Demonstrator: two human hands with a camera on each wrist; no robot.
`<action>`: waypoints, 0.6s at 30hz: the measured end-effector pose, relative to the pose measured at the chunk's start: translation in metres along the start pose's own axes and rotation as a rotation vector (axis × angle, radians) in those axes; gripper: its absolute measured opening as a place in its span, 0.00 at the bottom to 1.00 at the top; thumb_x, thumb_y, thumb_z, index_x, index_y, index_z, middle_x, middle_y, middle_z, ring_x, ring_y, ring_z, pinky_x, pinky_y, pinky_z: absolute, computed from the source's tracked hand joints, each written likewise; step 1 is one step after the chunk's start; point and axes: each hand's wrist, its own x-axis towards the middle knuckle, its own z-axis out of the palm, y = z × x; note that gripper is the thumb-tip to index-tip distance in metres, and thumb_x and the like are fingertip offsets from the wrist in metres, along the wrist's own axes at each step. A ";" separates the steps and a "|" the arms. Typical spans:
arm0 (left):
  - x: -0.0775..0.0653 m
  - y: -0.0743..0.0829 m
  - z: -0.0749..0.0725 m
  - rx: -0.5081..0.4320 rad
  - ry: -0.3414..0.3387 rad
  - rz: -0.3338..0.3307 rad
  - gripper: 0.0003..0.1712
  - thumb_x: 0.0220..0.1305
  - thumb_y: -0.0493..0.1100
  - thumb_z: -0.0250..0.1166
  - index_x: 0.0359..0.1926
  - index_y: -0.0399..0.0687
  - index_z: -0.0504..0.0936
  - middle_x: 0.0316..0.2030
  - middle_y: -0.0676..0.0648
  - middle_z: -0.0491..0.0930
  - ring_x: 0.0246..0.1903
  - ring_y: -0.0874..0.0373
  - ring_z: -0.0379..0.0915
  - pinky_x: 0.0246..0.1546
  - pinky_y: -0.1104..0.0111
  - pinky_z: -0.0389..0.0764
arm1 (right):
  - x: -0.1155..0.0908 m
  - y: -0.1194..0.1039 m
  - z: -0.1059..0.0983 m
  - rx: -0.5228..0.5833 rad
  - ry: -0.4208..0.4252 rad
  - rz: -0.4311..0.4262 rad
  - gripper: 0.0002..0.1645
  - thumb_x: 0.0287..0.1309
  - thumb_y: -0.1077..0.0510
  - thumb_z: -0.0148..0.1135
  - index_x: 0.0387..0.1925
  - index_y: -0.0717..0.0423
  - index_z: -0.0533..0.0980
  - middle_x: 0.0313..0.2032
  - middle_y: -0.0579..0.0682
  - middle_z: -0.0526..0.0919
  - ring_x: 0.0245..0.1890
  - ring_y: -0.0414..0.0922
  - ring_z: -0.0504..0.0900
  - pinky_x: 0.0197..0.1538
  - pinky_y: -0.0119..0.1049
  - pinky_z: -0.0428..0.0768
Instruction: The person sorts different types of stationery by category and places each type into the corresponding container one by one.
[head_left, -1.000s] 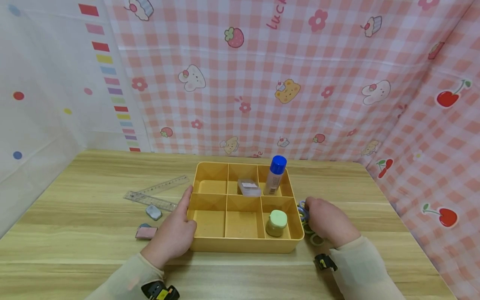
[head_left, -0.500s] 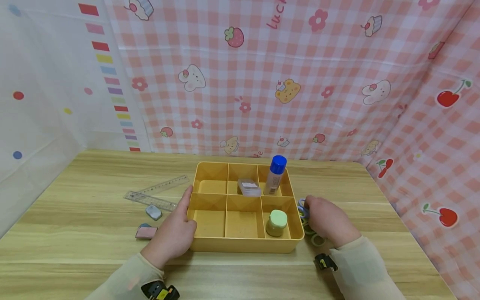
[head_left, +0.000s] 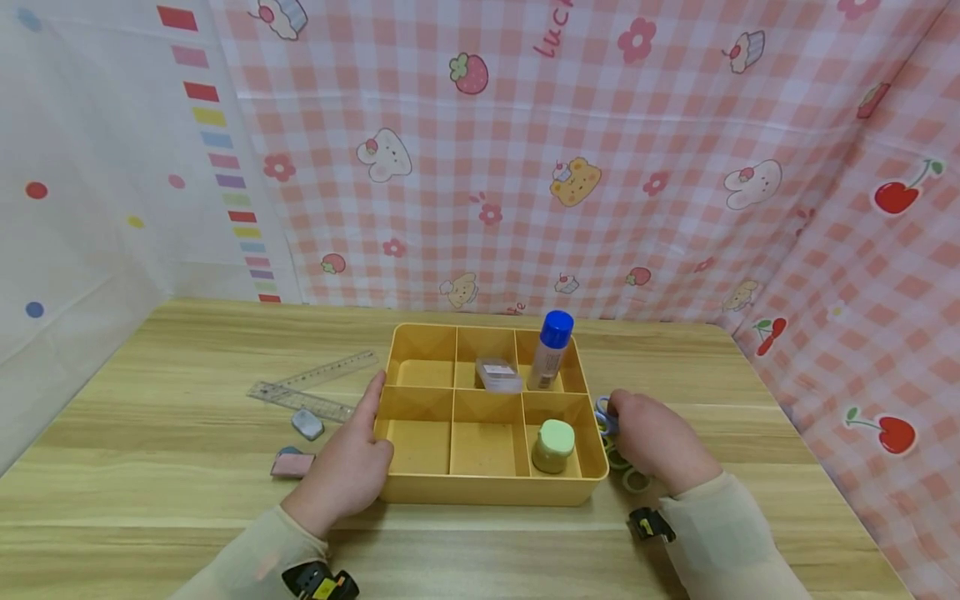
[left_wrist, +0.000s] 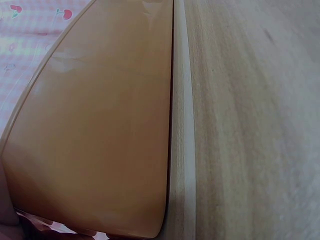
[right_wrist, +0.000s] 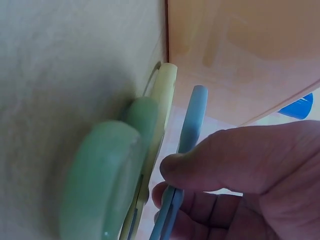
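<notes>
A yellow six-compartment organizer box (head_left: pixel 487 490) stands on the table. My left hand (head_left: pixel 348 467) rests against its left wall, the index finger lying straight along it. Right of the box, my right hand (head_left: pixel 660 442) pinches blue scissors (right_wrist: pixel 192 120) by the handle between thumb and fingers. Close beside them in the right wrist view are a green handle (right_wrist: pixel 100 185) and a pale yellow handle (right_wrist: pixel 162 95), which lie at the table surface. The blades are mostly hidden. The blue scissors sit apart from the yellow handle at its top end.
In the box stand a blue-capped glue stick (head_left: pixel 551 350), a small clear case (head_left: pixel 498 377) and a green-lidded jar (head_left: pixel 553 446). Left of it lie clear rulers (head_left: pixel 307 402), a grey-blue eraser (head_left: pixel 307 424) and a pink block (head_left: pixel 291 466). A checked cloth (head_left: pixel 510 233) hangs behind.
My right hand has risen very slightly with the blue scissors, away from the green handles. The left hand and the box have not moved.
</notes>
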 end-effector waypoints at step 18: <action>0.000 0.000 0.000 -0.003 -0.002 0.001 0.47 0.62 0.33 0.44 0.73 0.67 0.31 0.70 0.42 0.48 0.64 0.51 0.45 0.62 0.45 0.53 | 0.001 0.000 0.000 0.011 -0.002 0.019 0.07 0.53 0.65 0.58 0.36 0.59 0.73 0.27 0.50 0.76 0.24 0.45 0.71 0.29 0.43 0.76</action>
